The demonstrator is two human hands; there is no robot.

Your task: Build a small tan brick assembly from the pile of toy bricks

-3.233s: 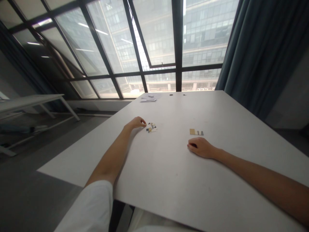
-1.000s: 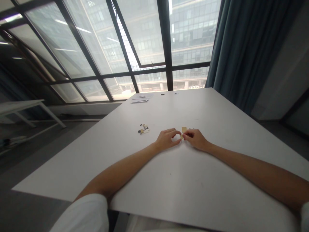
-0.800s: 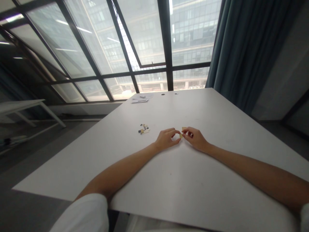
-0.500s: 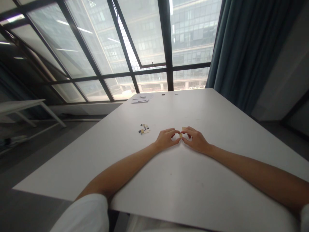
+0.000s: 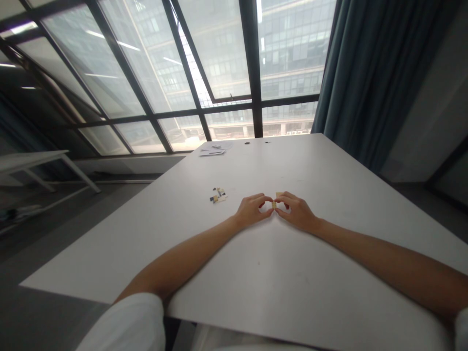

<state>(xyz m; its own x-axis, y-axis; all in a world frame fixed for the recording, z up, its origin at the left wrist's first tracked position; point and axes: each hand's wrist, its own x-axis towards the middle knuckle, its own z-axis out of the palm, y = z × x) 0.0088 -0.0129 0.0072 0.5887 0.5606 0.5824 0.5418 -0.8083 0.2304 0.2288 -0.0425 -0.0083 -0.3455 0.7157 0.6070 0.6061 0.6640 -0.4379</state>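
Thumb and fingers of my left hand point(image 5: 252, 209) pinch the left side of a small yellowish block-like piece point(image 5: 274, 204). My right hand point(image 5: 295, 210) grips the same piece from the right, so the two sets of fingertips nearly meet around it. The piece is too small to show its exact kind. Just behind my right fingers, another yellowish piece point(image 5: 279, 194) shows in part; the rest is hidden by the hand. Left of my hands, a loose cluster of small pieces point(image 5: 218, 196), cream, tan and black, lies on the white table point(image 5: 256, 297).
Papers point(image 5: 212, 152) with a small white item on top lie at the table's far left. Two small dark items, one a round disc point(image 5: 247, 143), sit near the far edge. Windows stand beyond, with a blue curtain point(image 5: 361, 87) on the right and another table point(image 5: 32, 160) at left.
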